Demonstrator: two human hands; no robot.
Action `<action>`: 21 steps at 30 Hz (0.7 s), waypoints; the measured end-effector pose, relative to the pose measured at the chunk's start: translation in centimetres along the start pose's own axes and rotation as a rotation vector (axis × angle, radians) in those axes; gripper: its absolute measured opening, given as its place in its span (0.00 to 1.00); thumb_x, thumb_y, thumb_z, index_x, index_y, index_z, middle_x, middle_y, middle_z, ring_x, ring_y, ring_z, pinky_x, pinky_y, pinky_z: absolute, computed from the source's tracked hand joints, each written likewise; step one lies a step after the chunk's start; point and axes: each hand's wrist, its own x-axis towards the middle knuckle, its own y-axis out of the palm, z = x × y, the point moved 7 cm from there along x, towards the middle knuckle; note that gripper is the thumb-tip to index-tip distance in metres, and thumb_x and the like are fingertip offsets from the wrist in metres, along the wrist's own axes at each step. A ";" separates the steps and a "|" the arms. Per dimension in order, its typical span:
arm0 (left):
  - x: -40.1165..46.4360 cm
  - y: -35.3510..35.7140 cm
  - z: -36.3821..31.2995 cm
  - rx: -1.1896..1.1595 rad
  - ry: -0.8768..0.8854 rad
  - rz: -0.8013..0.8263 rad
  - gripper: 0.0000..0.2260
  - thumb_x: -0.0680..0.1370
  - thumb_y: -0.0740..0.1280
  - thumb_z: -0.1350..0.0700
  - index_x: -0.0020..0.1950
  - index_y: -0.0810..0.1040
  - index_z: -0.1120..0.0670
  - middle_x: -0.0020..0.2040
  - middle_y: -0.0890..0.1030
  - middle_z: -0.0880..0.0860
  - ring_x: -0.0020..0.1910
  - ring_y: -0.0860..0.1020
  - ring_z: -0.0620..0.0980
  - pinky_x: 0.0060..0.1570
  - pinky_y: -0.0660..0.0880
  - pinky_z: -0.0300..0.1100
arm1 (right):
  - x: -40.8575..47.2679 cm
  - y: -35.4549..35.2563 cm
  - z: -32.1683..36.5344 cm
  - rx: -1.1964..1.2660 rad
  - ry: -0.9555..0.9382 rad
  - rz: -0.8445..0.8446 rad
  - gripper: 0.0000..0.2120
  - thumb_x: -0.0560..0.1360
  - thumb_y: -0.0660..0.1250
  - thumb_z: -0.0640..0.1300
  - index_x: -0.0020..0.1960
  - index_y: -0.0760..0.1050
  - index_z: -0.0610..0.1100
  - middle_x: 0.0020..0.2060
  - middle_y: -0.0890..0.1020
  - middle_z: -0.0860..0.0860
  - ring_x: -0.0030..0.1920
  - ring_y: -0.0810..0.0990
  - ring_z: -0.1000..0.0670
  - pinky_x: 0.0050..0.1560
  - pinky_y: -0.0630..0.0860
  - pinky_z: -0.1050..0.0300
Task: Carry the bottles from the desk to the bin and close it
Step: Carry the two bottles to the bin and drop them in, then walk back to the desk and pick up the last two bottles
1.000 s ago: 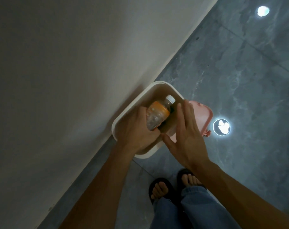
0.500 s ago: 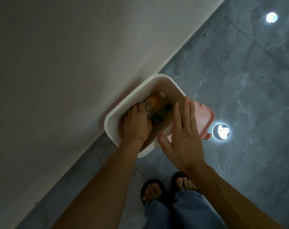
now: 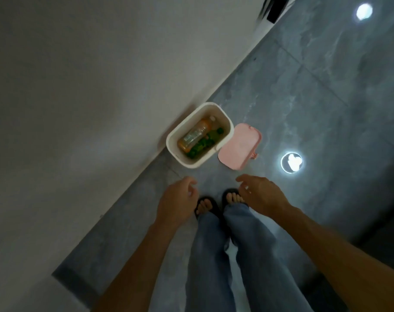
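Note:
A small white bin [image 3: 228, 123] stands on the floor against the wall, with its top uncovered. An orange-labelled bottle [image 3: 194, 135] lies inside it, beside a green bottle [image 3: 205, 144]. The pink lid [image 3: 240, 146] hangs open off the bin's right side. My left hand [image 3: 176, 202] hovers well above and in front of the bin, its fingers loosely curled around nothing. My right hand [image 3: 262, 194] is level with it to the right, fingers apart and holding nothing.
A pale wall [image 3: 90, 86] runs diagonally along the left. The grey marble floor [image 3: 315, 97] shows bright reflections of ceiling lights [image 3: 291, 162]. My feet in black sandals [image 3: 218, 202] stand just in front of the bin.
My left hand let go of the orange-labelled bottle inside the bin. Both hands have drawn back and up, away from the bin, and the view has risen.

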 end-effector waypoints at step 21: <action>-30.8 -13.0 -2.3 0.145 -0.221 0.333 0.11 0.81 0.67 0.52 0.60 0.82 0.54 0.55 0.85 0.57 0.55 0.83 0.56 0.57 0.78 0.47 | -38.5 -7.9 -4.4 0.426 0.380 -0.055 0.12 0.79 0.63 0.52 0.59 0.79 0.51 0.51 0.85 0.51 0.53 0.83 0.47 0.54 0.76 0.53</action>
